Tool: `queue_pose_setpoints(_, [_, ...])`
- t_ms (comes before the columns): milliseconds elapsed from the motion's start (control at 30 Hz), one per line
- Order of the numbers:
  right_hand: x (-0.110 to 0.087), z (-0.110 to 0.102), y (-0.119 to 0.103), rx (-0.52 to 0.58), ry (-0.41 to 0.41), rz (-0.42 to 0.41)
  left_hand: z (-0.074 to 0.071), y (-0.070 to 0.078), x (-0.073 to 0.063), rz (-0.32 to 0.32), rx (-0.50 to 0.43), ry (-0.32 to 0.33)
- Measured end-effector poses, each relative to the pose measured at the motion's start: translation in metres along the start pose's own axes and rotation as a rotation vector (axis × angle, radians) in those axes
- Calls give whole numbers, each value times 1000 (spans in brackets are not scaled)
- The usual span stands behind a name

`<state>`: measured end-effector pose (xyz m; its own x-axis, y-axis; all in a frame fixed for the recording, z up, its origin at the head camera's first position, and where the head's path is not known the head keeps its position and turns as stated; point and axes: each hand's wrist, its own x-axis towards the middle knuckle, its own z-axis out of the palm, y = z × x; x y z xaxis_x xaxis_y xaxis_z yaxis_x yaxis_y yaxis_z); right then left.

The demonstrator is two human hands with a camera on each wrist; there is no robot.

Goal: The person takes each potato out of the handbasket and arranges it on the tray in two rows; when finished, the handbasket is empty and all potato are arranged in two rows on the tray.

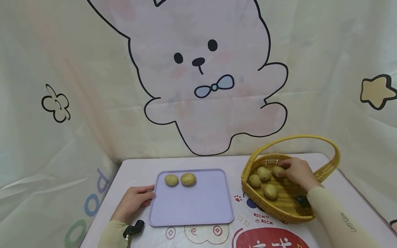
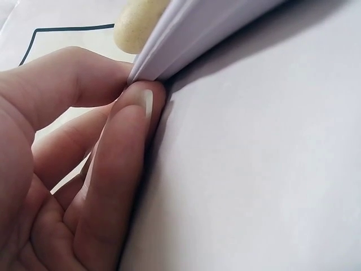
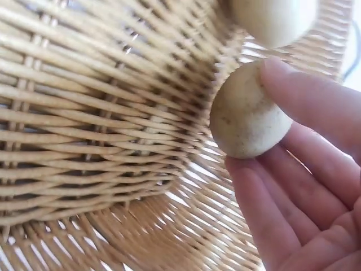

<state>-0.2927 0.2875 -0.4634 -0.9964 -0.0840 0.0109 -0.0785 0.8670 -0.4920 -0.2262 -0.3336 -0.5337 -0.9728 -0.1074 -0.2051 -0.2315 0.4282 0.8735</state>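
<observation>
In the head view, a pale lilac tray lies on the table with two potatoes near its far edge. My left hand is at the tray's left side; the left wrist view shows thumb and forefinger pinching its rim. To the right stands a yellow wicker basket with a tall handle. Inside it my right hand holds a potato between thumb and fingertips, close to the woven wall. Several other potatoes lie in the basket beside that hand.
The basket's arched handle rises above the right wrist. A white table with printed drawings bears everything. Behind it hangs a curtain with a cartoon animal. A black wrist device sits on the left sleeve.
</observation>
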Motion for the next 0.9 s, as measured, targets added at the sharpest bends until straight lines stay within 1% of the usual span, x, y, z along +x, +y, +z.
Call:
queue_pose_setpoints(67, [-8,-5,-2,-3,4,3,2,1,1,4,3,-4])
queue_pose_setpoints(167, [-22,-16,-12,-7,5,5,2,2,1,-4,6,-2])
queue_pose_setpoints(333, [-46,-29,-36,7,8,13,2,1,1,-2,-2,6])
queue_pose_setpoints(433, [-61,-32,-53,26,14,24,2,0,2,-3,-17,4])
queue_pose_setpoints(567, [-79,-26,-79,43,21,13,0,1,1,-22,-37,6])
queue_pose_setpoints(700, [-94,-14,-107,81,7,-15,0,1,1,-25,-49,2])
queue_pose_setpoints(767, [-98,-6,-121,119,-11,-30,0,0,1,-20,-55,-5])
queue_pose_setpoints(900, [-96,14,-145,206,-20,-106,0,0,1,-18,-63,-4])
